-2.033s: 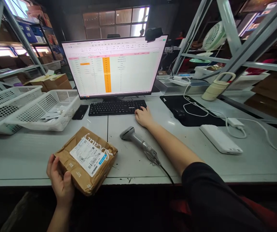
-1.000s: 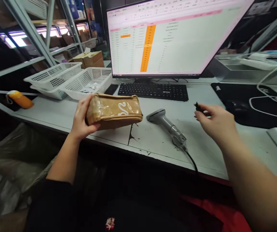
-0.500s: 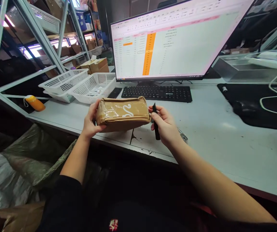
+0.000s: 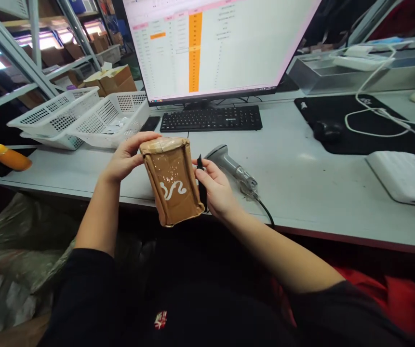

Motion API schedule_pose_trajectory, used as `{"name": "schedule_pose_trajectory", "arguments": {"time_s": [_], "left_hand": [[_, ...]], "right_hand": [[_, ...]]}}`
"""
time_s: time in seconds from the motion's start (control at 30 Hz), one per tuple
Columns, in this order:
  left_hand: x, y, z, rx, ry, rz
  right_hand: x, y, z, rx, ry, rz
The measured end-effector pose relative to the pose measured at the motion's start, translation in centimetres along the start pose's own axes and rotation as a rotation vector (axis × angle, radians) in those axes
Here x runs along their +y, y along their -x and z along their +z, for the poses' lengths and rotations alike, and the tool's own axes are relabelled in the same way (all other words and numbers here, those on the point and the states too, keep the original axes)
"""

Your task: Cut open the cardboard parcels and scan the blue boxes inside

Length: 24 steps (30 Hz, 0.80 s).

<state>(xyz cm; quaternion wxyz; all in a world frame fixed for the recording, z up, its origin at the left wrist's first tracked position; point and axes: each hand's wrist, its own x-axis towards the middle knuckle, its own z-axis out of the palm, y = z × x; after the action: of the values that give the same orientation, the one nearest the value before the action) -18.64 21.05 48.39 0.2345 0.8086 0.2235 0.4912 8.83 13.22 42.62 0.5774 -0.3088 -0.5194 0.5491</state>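
Note:
I hold a brown paper parcel (image 4: 171,180) wrapped in clear tape, with white lettering on its side, above the desk's front edge. My left hand (image 4: 126,156) grips its far upper end, fingers curled round it. My right hand (image 4: 216,190) presses against the parcel's right side and is closed on a black pen (image 4: 202,185). A grey barcode scanner (image 4: 231,166) lies on the white desk (image 4: 301,188) just behind my right hand.
A black keyboard (image 4: 210,118) and a monitor (image 4: 210,48) with a spreadsheet stand behind. White mesh baskets (image 4: 84,118) sit at the left, an orange object (image 4: 6,156) beside them. At the right lie a black mouse mat (image 4: 355,125), a mouse (image 4: 325,130), white cables and a white power bank (image 4: 402,176).
The parcel was turned from lying crosswise to standing lengthwise between my hands. Earlier my left hand lifted it off the desk, and my right hand left the keyboard and took up the pen.

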Motion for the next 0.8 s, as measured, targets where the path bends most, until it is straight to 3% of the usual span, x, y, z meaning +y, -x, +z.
{"name": "schedule_pose_trajectory", "arguments": {"time_s": [0.07,0.13,0.27,0.33,0.4,0.5,0.6,0.7,0.8], "left_hand": [[-1.4,0.0,0.9,0.086,0.072,0.022],[-0.7,0.3,1.3,0.09,0.098,0.044],[5.6,2.8,3.7,-0.049,-0.243,0.052],[8.6,4.5,6.4,-0.038,-0.47,0.038],[9.8,5.7,9.2,0.015,-0.555,0.077],[8.4,6.0,11.3,0.159,-0.575,0.171],[6.6,5.3,11.0,0.159,-0.59,0.17],[6.0,5.0,10.2,0.106,-0.599,0.15],[6.2,5.2,10.3,0.148,-0.616,0.143]], "right_hand": [[-0.4,-0.1,0.2,-0.003,0.007,-0.026],[-0.7,0.0,0.3,-0.009,0.015,-0.042],[-0.5,0.6,0.5,-0.003,0.002,-0.071],[0.3,0.6,0.5,0.006,-0.019,-0.092],[1.2,0.1,0.1,0.022,0.001,-0.124],[1.8,-1.0,-1.2,0.111,0.169,-0.227],[0.6,-0.6,-2.9,0.193,0.349,-0.369],[-1.4,2.2,-3.9,0.236,0.533,-0.549],[-2.3,5.7,-3.5,0.195,0.761,-0.727]]}}
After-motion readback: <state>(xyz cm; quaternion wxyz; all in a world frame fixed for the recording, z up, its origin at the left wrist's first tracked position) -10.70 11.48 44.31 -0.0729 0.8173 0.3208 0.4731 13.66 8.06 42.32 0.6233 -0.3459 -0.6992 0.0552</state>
